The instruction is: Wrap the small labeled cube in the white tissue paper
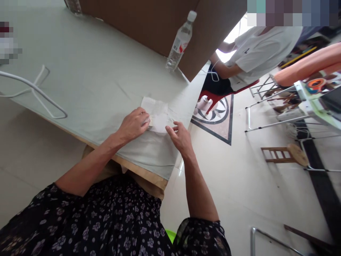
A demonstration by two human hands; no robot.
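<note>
head view: the left grip (135, 123) curls over the left part of a thin white sheet (160, 118); whether it grasps anything, i cannot tell. the right grip (181, 137) is released, fingers loosely spread by the sheet's right edge. the sheet lies between both grips on the pale counter (87, 67). farther out, a clear bottle (181, 43) stands beside a brown box (144, 25).

A black garment (119, 220) is worn, printed all over with small mauve-grey flowers (85, 233) (pale oval spots (43, 222) are scattered between). The left sleeve (32, 209) and right sleeve (202, 236) are cut loose, in matching print. Forearms (89, 165) are left uncovered; left hand (134, 124) and right hand (181, 138) are seen bare.
</note>
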